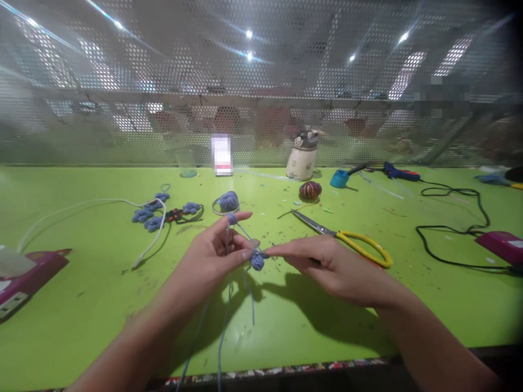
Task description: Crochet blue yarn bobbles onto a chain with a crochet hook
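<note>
Between the thumb and fingers of my left hand (218, 247) is a small blue crochet piece (257, 262), pinched near its top. Blue yarn (232, 219) wraps around the raised left index finger, and strands hang down past the hand toward the table's front edge. My right hand (322, 261) is closed, its index finger stretched to the piece. It grips what looks like a thin crochet hook (265, 254), mostly hidden by the fingers, with its end at the stitches. Beyond my left hand lies a ball of blue yarn (229, 201).
Yellow-handled scissors (363, 245) lie beyond my right hand, near a dark multicoloured yarn ball (310, 190). Crocheted blue flowers (153, 213) and a white cable (93, 201) are at left. A bottle (301, 158), phone (222, 155) and glue gun (400, 172) stand or lie farther back.
</note>
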`<state>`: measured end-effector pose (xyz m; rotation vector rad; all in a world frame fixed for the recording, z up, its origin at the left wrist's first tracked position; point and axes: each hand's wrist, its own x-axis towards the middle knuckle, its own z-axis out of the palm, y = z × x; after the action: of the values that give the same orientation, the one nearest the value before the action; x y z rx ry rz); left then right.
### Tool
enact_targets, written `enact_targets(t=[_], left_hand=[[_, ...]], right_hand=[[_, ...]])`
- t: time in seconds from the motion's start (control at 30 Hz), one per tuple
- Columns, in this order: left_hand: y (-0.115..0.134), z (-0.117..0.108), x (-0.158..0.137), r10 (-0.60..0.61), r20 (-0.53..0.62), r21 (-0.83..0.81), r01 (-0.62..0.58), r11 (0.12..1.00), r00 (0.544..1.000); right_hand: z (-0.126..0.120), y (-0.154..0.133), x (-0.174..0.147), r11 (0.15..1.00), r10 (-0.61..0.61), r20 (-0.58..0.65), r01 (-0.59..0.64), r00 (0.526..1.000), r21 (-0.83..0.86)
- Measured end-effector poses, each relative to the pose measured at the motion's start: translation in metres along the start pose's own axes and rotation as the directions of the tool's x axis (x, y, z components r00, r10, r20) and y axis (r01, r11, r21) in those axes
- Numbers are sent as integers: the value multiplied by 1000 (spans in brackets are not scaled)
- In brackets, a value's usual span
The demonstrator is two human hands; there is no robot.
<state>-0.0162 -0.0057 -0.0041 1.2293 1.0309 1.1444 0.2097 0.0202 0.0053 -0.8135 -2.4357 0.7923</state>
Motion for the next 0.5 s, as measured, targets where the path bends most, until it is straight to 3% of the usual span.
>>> enact_targets(t=[0.33,0.43,0.5], left_hand=[[-3,3,2,30,2,127,-30,991,1000],[-5,4,2,119,-14,297,-109,948,993],[-9,6,0,238,-32,494,-191,848,971]], right_hand=[[7,-5,0,976,29,14,-25,999,-218],[12,-6,1,971,58,-11,-59,998,-232],[17,-6,3,985,78,-58,-86,995,-151]])
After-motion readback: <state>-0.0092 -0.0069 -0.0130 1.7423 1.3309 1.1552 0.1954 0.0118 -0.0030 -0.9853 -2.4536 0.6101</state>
